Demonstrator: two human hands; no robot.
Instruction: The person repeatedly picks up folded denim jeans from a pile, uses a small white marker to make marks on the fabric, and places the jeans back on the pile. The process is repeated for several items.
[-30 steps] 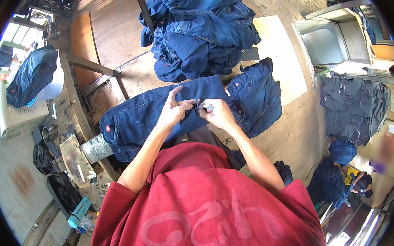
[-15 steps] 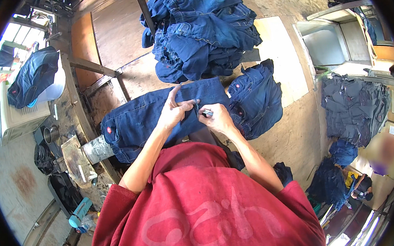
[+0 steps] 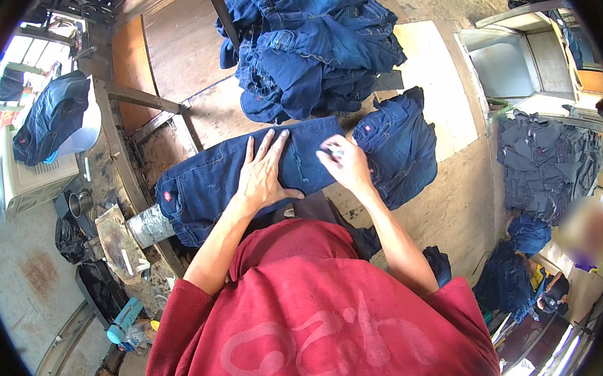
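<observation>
A dark blue pair of jeans (image 3: 216,169) is stretched lengthwise before me over a pale, worn cylinder (image 3: 150,226) whose end shows at the left. On the upper side of the denim, a short, frayed, lighter mark (image 3: 295,162) shows. My left hand (image 3: 264,174) lies flat on the jeans, left of that mark, its fingers spread. Close to the right end of the jeans, my right hand (image 3: 345,160) is closed, with something small and pale between its fingers, too small to name.
Behind the jeans rises a big heap of blue jeans (image 3: 313,47). Another folded pair (image 3: 397,150) lies to the right. A metal post (image 3: 222,19) stands by the heap. Dark garments (image 3: 548,164) are piled far right, near a person (image 3: 588,231).
My left hand has gone from a pinch at the frayed mark to lying flat beside it. The right hand has lifted off the mark, moving right and slightly away.
</observation>
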